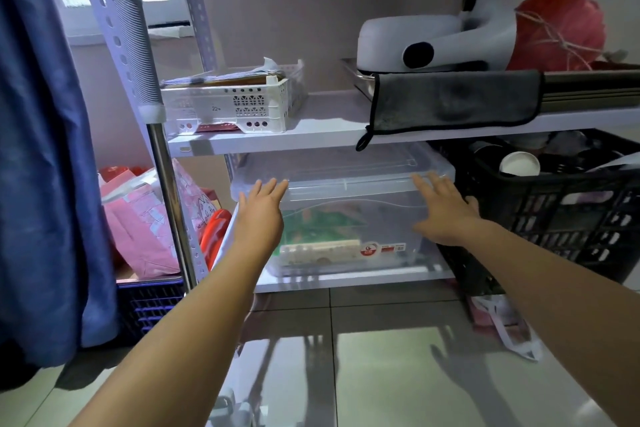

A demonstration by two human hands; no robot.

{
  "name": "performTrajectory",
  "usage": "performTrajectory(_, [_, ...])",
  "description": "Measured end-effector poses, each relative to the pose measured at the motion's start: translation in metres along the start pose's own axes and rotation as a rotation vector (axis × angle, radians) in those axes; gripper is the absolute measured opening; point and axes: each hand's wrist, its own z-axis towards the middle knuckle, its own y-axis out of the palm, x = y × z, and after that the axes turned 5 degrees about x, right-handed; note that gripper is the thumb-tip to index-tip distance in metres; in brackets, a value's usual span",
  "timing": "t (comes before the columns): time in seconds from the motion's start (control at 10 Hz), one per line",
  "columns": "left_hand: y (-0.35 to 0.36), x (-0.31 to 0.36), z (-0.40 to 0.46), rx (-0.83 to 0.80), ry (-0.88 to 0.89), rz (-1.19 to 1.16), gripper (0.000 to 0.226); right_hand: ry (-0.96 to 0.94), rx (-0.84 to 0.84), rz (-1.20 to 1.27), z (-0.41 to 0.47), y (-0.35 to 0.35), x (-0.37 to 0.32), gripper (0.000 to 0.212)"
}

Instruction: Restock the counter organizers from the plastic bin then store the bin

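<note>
Head view: left hand [260, 207] and right hand [445, 210], both spread and empty, flank the lidded plastic bin [349, 218]; uneven grip could tilt it against the shelf [277, 139] just above.

Bottom shelf [346, 282], clear plastic bin [346, 218], black crate [554, 218]

We record one view only, a wide-angle head camera looking forward and steeply down at the lower tiers of a white shelf unit [263, 140] from close range, so no overlap between views can be assessed. Both forearms enter from the bottom edge, with the left hand [260, 215] and right hand [445, 208] near frame centre against the clear plastic bin [349, 218]. Lens distortion bows the perforated upright [104, 10] at left, and glossy floor tiles [398, 374] fill the foreground
</note>
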Motion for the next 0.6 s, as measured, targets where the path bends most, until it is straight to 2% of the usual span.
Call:
performTrajectory(0.1, [0.005, -0.008, 0.005, -0.076, 0.035, 0.032, 0.088, 0.003, -0.003, -0.012, 0.008, 0.003, 0.001, 0.102])
performTrajectory(0.2, [-0.002, -0.010, 0.013, -0.176, 0.052, 0.082, 0.090, 0.000, -0.024, -0.023, 0.012, 0.004, 0.000, 0.103])
performTrajectory(0.3, [-0.015, -0.003, 0.014, -0.352, 0.035, 0.186, 0.098, 0.028, -0.109, -0.052, 0.010, -0.008, -0.003, 0.103])
performTrajectory(0.4, [-0.023, 0.006, -0.001, -0.377, 0.021, 0.199, 0.099, 0.072, -0.154, -0.033, -0.011, -0.011, -0.004, 0.105])
performTrajectory(0.5, [-0.046, 0.022, -0.033, -0.374, 0.041, 0.150, 0.094, 0.084, -0.175, 0.030, -0.061, -0.024, 0.000, 0.096])
performTrajectory(0.6, [-0.091, 0.051, -0.055, -0.436, 0.073, 0.108, 0.092, 0.094, -0.197, 0.003, -0.110, -0.071, 0.006, 0.090])
